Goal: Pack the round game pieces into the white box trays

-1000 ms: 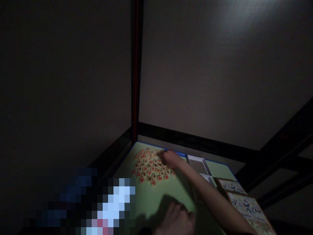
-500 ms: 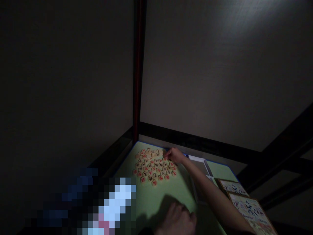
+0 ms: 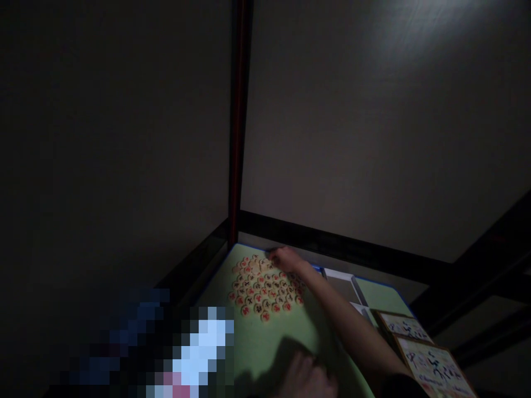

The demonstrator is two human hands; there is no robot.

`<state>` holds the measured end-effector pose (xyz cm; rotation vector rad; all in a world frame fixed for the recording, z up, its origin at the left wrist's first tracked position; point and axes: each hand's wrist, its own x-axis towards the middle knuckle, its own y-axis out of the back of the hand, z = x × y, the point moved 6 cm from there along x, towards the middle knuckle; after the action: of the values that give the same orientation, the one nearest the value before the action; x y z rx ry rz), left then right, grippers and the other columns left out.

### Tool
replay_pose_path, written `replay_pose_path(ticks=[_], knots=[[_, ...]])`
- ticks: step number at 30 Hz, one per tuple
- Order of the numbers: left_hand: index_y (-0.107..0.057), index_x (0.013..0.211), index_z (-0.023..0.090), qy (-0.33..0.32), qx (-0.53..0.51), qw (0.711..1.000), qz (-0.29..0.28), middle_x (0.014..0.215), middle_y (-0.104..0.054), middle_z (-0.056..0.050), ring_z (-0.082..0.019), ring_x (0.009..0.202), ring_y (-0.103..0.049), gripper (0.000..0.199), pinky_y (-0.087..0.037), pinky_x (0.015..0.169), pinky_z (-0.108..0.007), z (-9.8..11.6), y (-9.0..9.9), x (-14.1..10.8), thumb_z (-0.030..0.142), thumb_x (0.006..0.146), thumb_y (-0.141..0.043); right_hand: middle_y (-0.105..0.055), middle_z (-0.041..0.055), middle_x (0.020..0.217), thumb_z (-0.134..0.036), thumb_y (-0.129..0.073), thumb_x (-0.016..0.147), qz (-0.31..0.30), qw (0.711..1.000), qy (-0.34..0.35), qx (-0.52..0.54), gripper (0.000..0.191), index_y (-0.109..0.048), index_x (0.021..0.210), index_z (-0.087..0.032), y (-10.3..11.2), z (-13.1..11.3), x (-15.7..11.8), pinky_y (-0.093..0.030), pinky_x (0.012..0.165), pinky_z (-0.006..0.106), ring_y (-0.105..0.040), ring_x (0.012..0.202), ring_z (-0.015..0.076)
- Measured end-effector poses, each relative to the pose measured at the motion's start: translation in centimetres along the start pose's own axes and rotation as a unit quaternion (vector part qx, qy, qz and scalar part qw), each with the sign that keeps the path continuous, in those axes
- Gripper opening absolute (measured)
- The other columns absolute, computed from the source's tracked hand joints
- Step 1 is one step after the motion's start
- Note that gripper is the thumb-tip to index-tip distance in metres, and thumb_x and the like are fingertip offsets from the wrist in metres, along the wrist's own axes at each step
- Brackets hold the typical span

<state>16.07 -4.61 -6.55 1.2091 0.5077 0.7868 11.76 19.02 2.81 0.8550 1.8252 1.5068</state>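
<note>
Many round wooden Chinese chess pieces [image 3: 265, 293] with red or black characters lie on a green-topped table [image 3: 249, 354]. Most are spread one deep; at the far side some sit crowded in a small heap [image 3: 257, 266]. My right hand [image 3: 287, 258] reaches over to the heap's right edge, its fingers bent and pinched together at a piece there; the fingertips are small and dim. Close to me, my left hand [image 3: 307, 378] rests low over the table with fingers curled in, apart from the pieces. Its palm side is hidden.
Right of the pieces stands a shallow white box [image 3: 340, 273], partly behind my right forearm. Two framed boxes with printed characters [image 3: 435, 365] lie at the table's right side. Dark wall panels [image 3: 352, 138] meet in a corner behind the table. A pixelated bright patch [image 3: 199, 348] covers the lower left.
My right hand has moved left and slightly away, from the heap's right side to its back edge. My left hand stays curled near me. The view has shifted slightly.
</note>
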Motion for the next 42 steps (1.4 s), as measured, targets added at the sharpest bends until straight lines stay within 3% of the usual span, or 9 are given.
replay_pose_path(ticks=[4, 8, 13, 16, 21, 26, 33, 38, 42], knots=[[-0.074, 0.088, 0.014, 0.062, -0.017, 0.998, 0.002, 0.093, -0.074, -0.014, -0.028, 0.095, -0.066, 0.020, -0.052, 0.088, -0.042, -0.6, -1.1, 0.5, 0.017, 0.085, -0.055, -0.076, 0.0056, 0.102, -0.008, -0.058, 0.076, -0.004, 1.000, -0.008, 0.003, 0.034, -0.075, 0.102, -0.022, 0.0, 0.2, 0.3, -0.047, 0.082, 0.024, -0.068, 0.097, 0.0200], [-0.073, 0.085, 0.014, 0.036, -0.035, 0.999, 0.008, 0.087, -0.074, -0.013, -0.025, 0.090, -0.065, 0.024, -0.052, 0.082, -0.040, -0.4, -0.7, 0.5, 0.019, 0.088, -0.050, -0.076, 0.0046, 0.094, -0.005, -0.055, 0.076, 0.004, 1.000, -0.024, 0.013, 0.035, -0.075, 0.101, -0.020, 0.4, 1.3, 0.5, -0.045, 0.074, 0.021, -0.068, 0.087, 0.0169], [-0.072, 0.084, 0.014, 0.038, -0.037, 0.998, 0.025, 0.086, -0.073, -0.012, -0.024, 0.089, -0.064, 0.025, -0.051, 0.082, -0.039, -0.3, 0.3, 0.2, 0.020, 0.089, -0.048, -0.075, 0.0109, 0.096, -0.003, -0.049, 0.078, 0.025, 0.997, -0.077, 0.014, 0.032, -0.075, 0.095, -0.013, 0.5, 3.8, 0.2, -0.043, 0.069, 0.022, -0.067, 0.086, 0.0186], [-0.072, 0.085, 0.014, 0.040, -0.033, 0.998, 0.023, 0.086, -0.073, -0.013, -0.024, 0.088, -0.063, 0.027, -0.051, 0.080, -0.039, -0.2, 0.4, 0.2, 0.020, 0.091, -0.046, -0.075, 0.0087, 0.090, -0.003, -0.049, 0.077, 0.028, 0.994, -0.099, 0.024, 0.031, -0.075, 0.089, -0.014, 0.1, 4.8, -0.3, -0.042, 0.068, 0.020, -0.067, 0.083, 0.0172], [-0.071, 0.088, 0.014, -0.004, -0.031, 0.999, 0.033, 0.081, -0.071, -0.012, -0.023, 0.087, -0.063, 0.025, -0.051, 0.079, -0.040, 0.1, 0.5, -0.1, 0.015, 0.090, -0.046, -0.076, 0.0051, 0.084, -0.005, -0.053, 0.078, 0.040, 0.990, -0.125, 0.058, 0.032, -0.076, 0.097, -0.015, -0.6, 5.9, -0.9, -0.044, 0.065, 0.019, -0.068, 0.078, 0.0156], [-0.071, 0.086, 0.014, 0.033, -0.066, 0.997, 0.014, 0.081, -0.070, -0.012, -0.024, 0.085, -0.063, 0.027, -0.050, 0.076, -0.040, -0.3, 0.7, 0.0, 0.015, 0.090, -0.045, -0.077, 0.0026, 0.086, -0.008, -0.056, 0.079, 0.052, 0.986, -0.135, 0.079, 0.028, -0.077, 0.095, -0.017, -0.9, 6.5, -1.4, -0.049, 0.067, 0.019, -0.070, 0.079, 0.0153], [-0.072, 0.090, 0.014, 0.072, -0.085, 0.994, 0.016, 0.084, -0.071, -0.013, -0.025, 0.087, -0.062, 0.027, -0.049, 0.078, -0.041, -0.2, 0.8, 0.0, 0.016, 0.090, -0.045, -0.078, 0.0039, 0.093, -0.011, -0.057, 0.081, 0.035, 0.991, -0.122, 0.045, 0.025, -0.079, 0.091, -0.020, -0.2, 5.5, -2.2, -0.049, 0.078, 0.021, -0.071, 0.089, 0.0176], [-0.072, 0.097, 0.011, 0.000, -0.040, 0.999, -0.020, 0.091, -0.073, -0.015, -0.026, 0.094, -0.064, 0.027, -0.052, 0.083, -0.043, 0.1, 0.3, -0.1, 0.016, 0.091, -0.047, -0.076, 0.0120, 0.099, -0.022, -0.057, 0.085, 0.027, 0.990, -0.135, -0.015, 0.025, -0.077, 0.099, -0.019, 0.6, 3.6, -3.2, -0.050, 0.078, 0.027, -0.071, 0.094, 0.0241], [-0.073, 0.099, 0.014, -0.046, 0.000, 0.999, 0.003, 0.082, -0.072, -0.012, -0.025, 0.092, -0.065, 0.026, -0.053, 0.082, -0.042, 0.5, 0.6, -0.4, 0.012, 0.091, -0.048, -0.074, 0.0191, 0.105, -0.030, -0.064, 0.082, 0.005, 0.987, -0.146, -0.061, 0.026, -0.075, 0.102, -0.016, 0.5, 1.7, -3.8, -0.051, 0.080, 0.033, -0.070, 0.097, 0.0302]])
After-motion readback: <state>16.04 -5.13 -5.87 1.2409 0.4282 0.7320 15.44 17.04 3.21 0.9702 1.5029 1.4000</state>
